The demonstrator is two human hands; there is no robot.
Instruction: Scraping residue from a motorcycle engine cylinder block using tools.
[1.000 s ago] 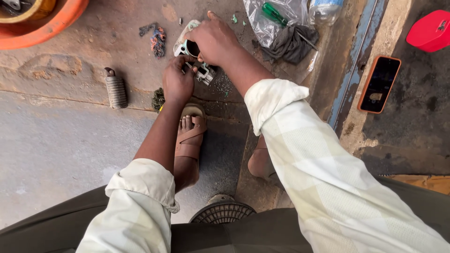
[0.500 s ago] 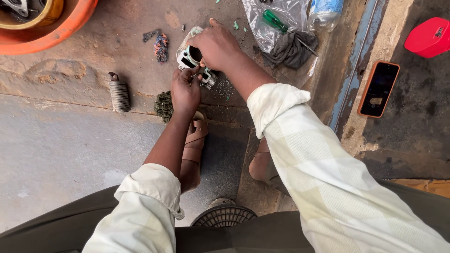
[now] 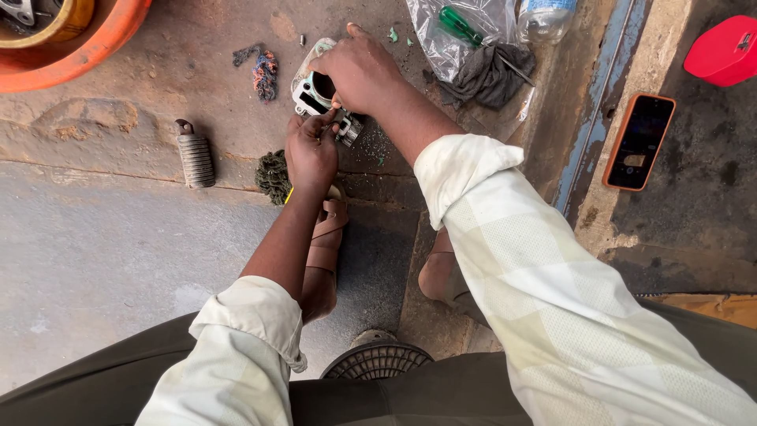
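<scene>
While the big orange plastic basin [image 3: 95, 47] sits well apart, the right hand [image 3: 359, 71] clamps the grey finned metal cylinder block [image 3: 315, 91] on the concrete; the left hand [image 3: 311, 150], just below it, pinches something too small to tell.

both hands [image 3: 339, 110] on a metal engine cylinder [image 3: 314, 91], coil spring [image 3: 195, 158] nearby
</scene>
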